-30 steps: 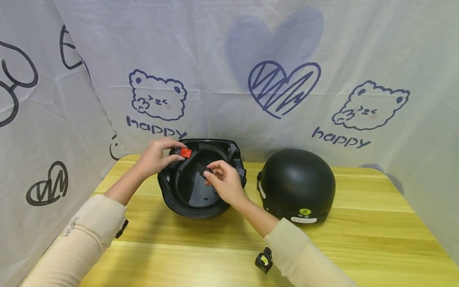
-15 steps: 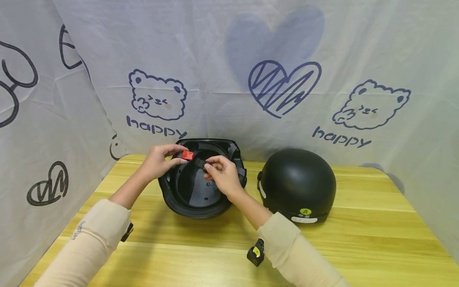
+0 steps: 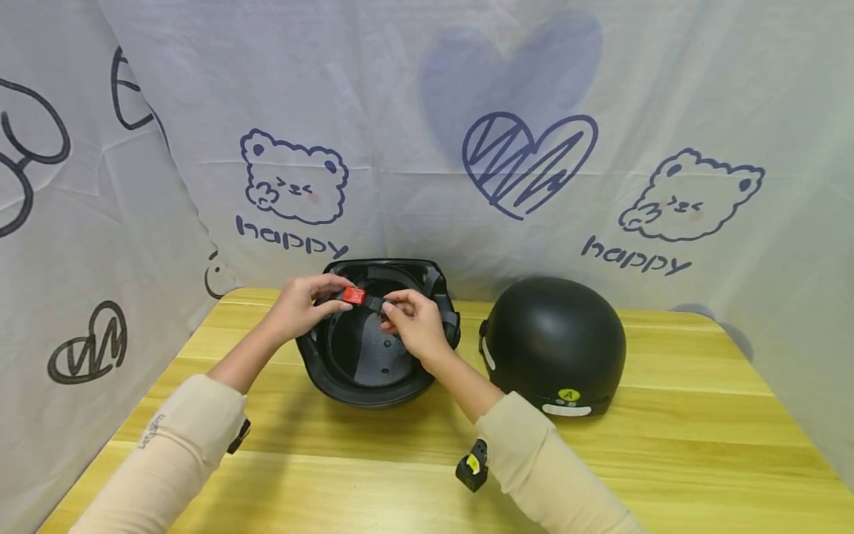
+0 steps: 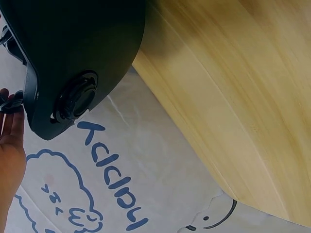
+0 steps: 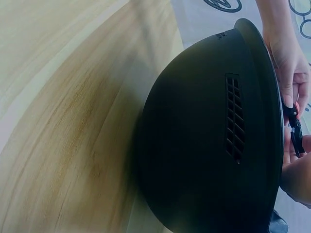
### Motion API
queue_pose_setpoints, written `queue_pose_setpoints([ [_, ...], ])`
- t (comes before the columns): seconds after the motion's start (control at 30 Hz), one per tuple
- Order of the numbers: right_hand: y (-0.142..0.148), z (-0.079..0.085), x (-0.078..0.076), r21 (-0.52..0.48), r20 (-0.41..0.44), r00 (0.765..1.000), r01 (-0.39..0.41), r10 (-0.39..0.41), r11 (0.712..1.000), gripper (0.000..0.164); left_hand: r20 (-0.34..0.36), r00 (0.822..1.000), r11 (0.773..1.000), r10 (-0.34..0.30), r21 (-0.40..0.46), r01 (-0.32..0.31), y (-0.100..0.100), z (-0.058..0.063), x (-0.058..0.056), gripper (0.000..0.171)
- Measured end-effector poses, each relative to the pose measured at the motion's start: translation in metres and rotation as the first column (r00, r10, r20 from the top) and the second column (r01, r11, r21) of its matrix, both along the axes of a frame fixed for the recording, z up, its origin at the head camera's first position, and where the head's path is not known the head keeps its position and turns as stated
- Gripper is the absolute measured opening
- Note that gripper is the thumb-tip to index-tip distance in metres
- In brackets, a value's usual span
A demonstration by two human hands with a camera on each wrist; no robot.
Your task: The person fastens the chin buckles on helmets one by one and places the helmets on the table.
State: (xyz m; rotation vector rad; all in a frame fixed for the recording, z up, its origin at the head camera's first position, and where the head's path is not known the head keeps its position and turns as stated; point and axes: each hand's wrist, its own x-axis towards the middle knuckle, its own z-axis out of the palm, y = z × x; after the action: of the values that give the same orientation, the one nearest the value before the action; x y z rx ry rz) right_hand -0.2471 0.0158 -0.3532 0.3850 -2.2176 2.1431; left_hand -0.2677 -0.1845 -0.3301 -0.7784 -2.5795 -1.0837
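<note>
An upturned black helmet (image 3: pixel 380 397) shows its dark lined inside in the head view. Over its opening my left hand (image 3: pixel 308 305) pinches a red buckle (image 3: pixel 353 296) on the chin strap between thumb and fingers. From the right, my right hand (image 3: pixel 419 326) pinches the black strap end (image 3: pixel 375 303), whose tip meets the buckle; whether it is latched I cannot tell. The right wrist view shows the black strap piece (image 5: pixel 295 138) between both hands, beyond the helmet's vented shell (image 5: pixel 209 126). In the left wrist view only part of the left hand (image 4: pixel 10 145) appears.
A second black helmet (image 3: pixel 554 341), dome up with a yellow "A" sticker, stands to the right on the wooden table (image 3: pixel 707 430). A white printed cloth (image 3: pixel 400 148) hangs close behind both helmets and along the left side.
My left hand has brought the red buckle right and slightly down toward the strap end. The right hand has stayed nearly in place. The gap between buckle and strap end has closed.
</note>
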Motion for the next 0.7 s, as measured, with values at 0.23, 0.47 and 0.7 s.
queue_pose_setpoints([
  [0.23, -0.0009, -0.0003, -0.0009, -0.001, 0.012, 1.000, -0.002, 0.002, 1.000, 0.021, 0.019, 1.000, 1.000, -0.008, 0.013, 0.007, -0.0008, -0.0019, -0.0006, 0.029],
  [0.47, -0.0015, -0.0006, -0.0013, 0.031, 0.029, 1.000, -0.002, 0.001, 1.000, 0.020, 0.027, 1.000, 1.000, -0.009, 0.005, 0.009, -0.0019, -0.0036, -0.0008, 0.029],
  [0.7, -0.0023, -0.0009, -0.0042, 0.033, 0.023, 1.000, -0.010, 0.009, 0.999, 0.019, 0.019, 1.000, 1.000, -0.020, -0.006, 0.020, -0.0006, -0.0001, 0.0012, 0.029],
])
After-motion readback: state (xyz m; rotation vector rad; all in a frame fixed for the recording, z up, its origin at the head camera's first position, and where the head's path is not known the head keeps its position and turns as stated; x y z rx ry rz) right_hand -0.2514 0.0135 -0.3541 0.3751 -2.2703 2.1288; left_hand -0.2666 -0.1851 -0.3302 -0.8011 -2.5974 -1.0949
